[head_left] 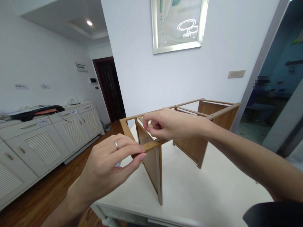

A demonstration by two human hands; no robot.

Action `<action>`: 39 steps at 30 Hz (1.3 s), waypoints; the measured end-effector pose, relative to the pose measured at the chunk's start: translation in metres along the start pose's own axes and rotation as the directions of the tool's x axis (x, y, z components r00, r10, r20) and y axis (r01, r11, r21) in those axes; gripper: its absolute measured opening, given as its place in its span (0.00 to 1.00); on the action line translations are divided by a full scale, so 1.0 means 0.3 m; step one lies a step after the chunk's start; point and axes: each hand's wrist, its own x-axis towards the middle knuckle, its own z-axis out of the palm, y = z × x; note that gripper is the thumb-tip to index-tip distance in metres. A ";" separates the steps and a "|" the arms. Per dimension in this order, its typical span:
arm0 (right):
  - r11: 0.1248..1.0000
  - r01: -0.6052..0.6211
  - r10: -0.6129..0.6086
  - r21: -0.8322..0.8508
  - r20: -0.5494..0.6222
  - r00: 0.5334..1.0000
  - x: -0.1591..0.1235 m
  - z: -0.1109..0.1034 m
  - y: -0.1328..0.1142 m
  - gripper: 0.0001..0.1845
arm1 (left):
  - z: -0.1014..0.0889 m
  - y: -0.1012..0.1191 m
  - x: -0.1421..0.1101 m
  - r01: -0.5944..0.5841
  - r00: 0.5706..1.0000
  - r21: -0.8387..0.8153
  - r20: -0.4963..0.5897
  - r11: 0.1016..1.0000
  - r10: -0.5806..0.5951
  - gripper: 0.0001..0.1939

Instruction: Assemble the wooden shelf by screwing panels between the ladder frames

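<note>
A wooden shelf frame (160, 176) with upright side panels and thin top rails stands on the white table (189, 192). At its near left corner, my left hand (111, 160) wears a ring and pinches the top rail between thumb and fingers. My right hand (165, 123) is over the same rail, just to the right, its fingers curled together. Whatever is between those fingertips is too small or hidden to make out. A small metal fastener (158, 139) shows at the rail under this hand, above the near panel.
White cabinets (71, 132) with dark and loose items on top line the left wall. A framed picture (178, 50) and a switch plate (236, 74) are on the wall ahead. Through the doorway at right, a person (260, 101) sits in a dim room.
</note>
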 end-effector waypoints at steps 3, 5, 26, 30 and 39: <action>0.999 -0.035 0.033 0.034 0.036 0.999 -0.009 -0.008 0.021 0.06 | 0.010 -0.004 -0.013 -0.071 0.997 0.045 0.027 0.996 0.070 0.07; 0.997 -0.056 0.053 0.051 0.052 0.997 -0.023 -0.014 0.042 0.14 | 0.014 -0.013 -0.022 -0.085 0.996 0.044 0.034 0.995 0.084 0.08; 0.999 0.021 -0.021 0.037 0.008 1.000 -0.093 -0.018 0.003 0.11 | 0.068 -0.076 -0.045 -0.167 0.983 0.036 -0.067 0.985 0.169 0.13; 0.994 0.024 -0.032 0.111 0.063 0.998 -0.113 -0.033 0.001 0.11 | 0.072 -0.080 -0.045 -0.166 0.983 0.019 -0.075 0.986 0.167 0.13; 0.976 0.044 -0.078 0.212 0.154 0.985 -0.146 -0.049 0.029 0.15 | 0.086 -0.091 -0.063 -0.163 0.981 0.002 -0.109 0.987 0.162 0.16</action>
